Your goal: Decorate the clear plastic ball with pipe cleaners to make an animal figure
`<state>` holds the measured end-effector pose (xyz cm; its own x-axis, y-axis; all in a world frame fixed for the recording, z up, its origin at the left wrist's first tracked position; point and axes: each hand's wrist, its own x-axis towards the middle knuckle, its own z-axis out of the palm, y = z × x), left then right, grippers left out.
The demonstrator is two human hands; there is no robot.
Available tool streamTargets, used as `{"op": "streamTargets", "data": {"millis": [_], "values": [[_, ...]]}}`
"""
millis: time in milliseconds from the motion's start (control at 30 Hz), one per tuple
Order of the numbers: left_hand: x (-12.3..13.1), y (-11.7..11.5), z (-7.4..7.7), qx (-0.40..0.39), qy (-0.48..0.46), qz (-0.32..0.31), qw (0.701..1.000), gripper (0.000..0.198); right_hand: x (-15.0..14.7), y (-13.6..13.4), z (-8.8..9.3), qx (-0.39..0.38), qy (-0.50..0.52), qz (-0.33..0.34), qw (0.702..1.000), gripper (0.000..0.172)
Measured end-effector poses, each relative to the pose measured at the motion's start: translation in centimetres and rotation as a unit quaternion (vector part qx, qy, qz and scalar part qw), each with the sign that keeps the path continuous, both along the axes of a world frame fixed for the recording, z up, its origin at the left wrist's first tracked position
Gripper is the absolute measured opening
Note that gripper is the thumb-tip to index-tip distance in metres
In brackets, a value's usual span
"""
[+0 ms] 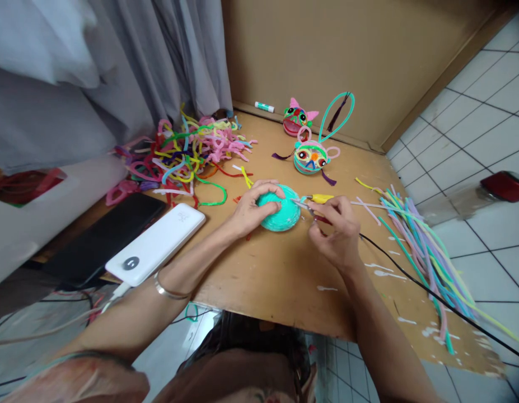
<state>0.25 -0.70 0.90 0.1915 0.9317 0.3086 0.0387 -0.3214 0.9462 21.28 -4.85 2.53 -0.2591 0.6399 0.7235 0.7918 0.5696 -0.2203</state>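
Note:
My left hand [256, 208] is wrapped round a turquoise ball [286, 215] that looks wound from pipe cleaner, its thumb and fingers pressing on the near left side. In my right hand [337, 229] is a pair of scissors [312, 211] with dark red handles, the fingers closed about them. Their blade tips touch or nearly touch the ball's right side. Just behind the scissors lies a yellow glue gun [321, 198], partly covered by my right hand. Short yellow pipe cleaner pieces [246, 176] rest behind the ball.
A tangled heap of pipe cleaners [192, 148] lies at left, straight ones [427, 252] at right. Two decorated animal-face balls [312, 157] and a glue stick [264, 106] stand at the back. A white power bank [156, 243] and a black phone [103, 238] sit left; a black cable [410, 271] crosses right.

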Motion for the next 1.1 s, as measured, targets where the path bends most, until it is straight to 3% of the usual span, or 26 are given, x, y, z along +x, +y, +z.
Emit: {"op": "streamTargets", "data": {"millis": [167,267,367,533,667,767,867,967,1100], "values": [[-0.3,0.2,-0.1,-0.008,0.009,-0.002,1.0,0.023,1.5,1.5,-1.1,-0.018,0.081,-0.085,0.993,0.034],[-0.3,0.1,0.0,-0.009,0.007,-0.002,1.0,0.022,1.6,1.9,-2.3,-0.076,0.028,-0.15,0.985,0.038],[-0.3,0.0,0.2,-0.006,0.008,-0.006,1.0,0.02,1.1,1.8,-3.0,-0.136,-0.048,-0.195,0.97,0.028],[-0.3,-0.1,0.4,-0.006,0.019,-0.009,1.0,0.023,0.5,1.4,-2.7,-0.228,-0.16,-0.213,0.937,0.012],[-0.3,-0.1,0.3,-0.004,0.028,-0.008,1.0,0.024,0.6,1.3,-2.3,-0.231,-0.204,-0.211,0.928,0.02],[-0.3,-0.2,0.3,-0.002,0.029,-0.007,1.0,0.025,0.4,1.1,-2.0,-0.152,-0.154,-0.183,0.959,0.028],[-0.2,-0.2,0.3,0.0,0.027,-0.009,1.0,0.025,-0.2,0.8,-1.7,-0.048,-0.069,-0.072,0.994,0.037],[-0.1,-0.2,0.2,0.003,0.019,-0.014,1.0,0.025,-1.0,0.4,-1.5,0.0,-0.045,0.025,0.999,0.042],[-0.1,-0.2,0.1,0.004,0.015,-0.016,1.0,0.026,-1.3,0.4,-1.7,0.007,-0.065,0.049,0.997,0.045]]}}
